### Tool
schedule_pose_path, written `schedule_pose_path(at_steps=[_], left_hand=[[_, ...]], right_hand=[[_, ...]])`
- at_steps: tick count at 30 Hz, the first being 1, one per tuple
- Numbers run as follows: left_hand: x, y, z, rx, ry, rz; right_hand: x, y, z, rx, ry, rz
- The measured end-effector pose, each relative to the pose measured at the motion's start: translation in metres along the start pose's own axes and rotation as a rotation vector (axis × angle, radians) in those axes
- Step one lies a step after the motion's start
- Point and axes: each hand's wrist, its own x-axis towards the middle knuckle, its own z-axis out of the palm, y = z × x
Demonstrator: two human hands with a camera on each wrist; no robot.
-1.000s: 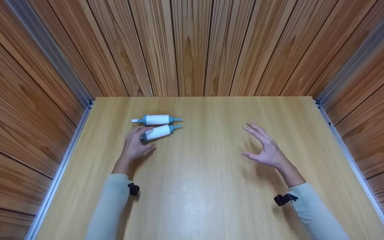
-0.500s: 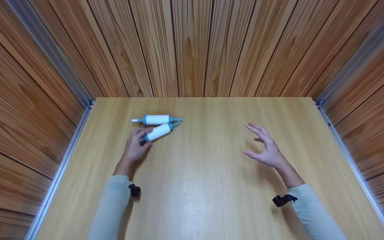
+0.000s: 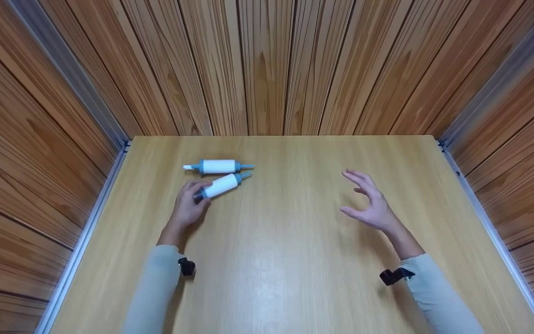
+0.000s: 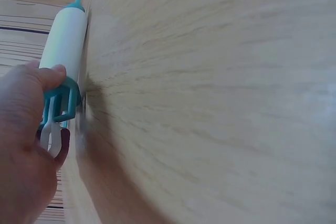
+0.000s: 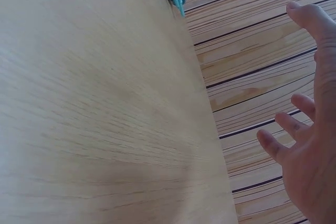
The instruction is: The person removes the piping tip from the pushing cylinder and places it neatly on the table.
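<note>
My left hand (image 3: 189,204) holds the rear end of a white tube with a teal nozzle (image 3: 221,186), its nozzle pointing right and slightly away. In the left wrist view, my thumb (image 4: 52,77) lies on the white barrel by the teal collar. A teal frame (image 4: 65,100) and a white prong-like end (image 4: 51,135) extend behind that collar, and a fingertip curls beside the prongs. A second, similar white tube (image 3: 219,166) lies just behind the held one. On the right, my right hand (image 3: 370,204) hovers over the table with fingers spread and nothing in it.
Both tubes are near the back left of the light wooden table (image 3: 285,232). Wood-plank walls (image 3: 267,69) rise at the back and both sides, with metal rails (image 3: 86,227) along the side edges. Dark wrist cameras (image 3: 187,266) sit on the sleeves.
The held tube's nozzle tilted farther back, toward the second tube, then lowered partly again. My left fingers drew in on its rear end. My right hand shifted slightly; the second tube stayed put.
</note>
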Motion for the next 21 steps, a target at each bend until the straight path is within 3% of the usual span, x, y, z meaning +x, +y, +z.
schedule_pose_path(at_steps=[7, 15, 21], left_hand=[[-0.005, 0.000, -0.003, -0.035, -0.019, -0.011], [-0.008, 0.007, -0.007, -0.035, -0.046, 0.009], [-0.011, 0.016, -0.008, -0.026, -0.057, 0.022]], right_hand=[[0.007, 0.001, -0.008, 0.109, 0.006, 0.007], [0.011, 0.011, -0.009, 0.271, -0.015, -0.061], [0.013, 0.014, -0.005, 0.313, -0.021, -0.040]])
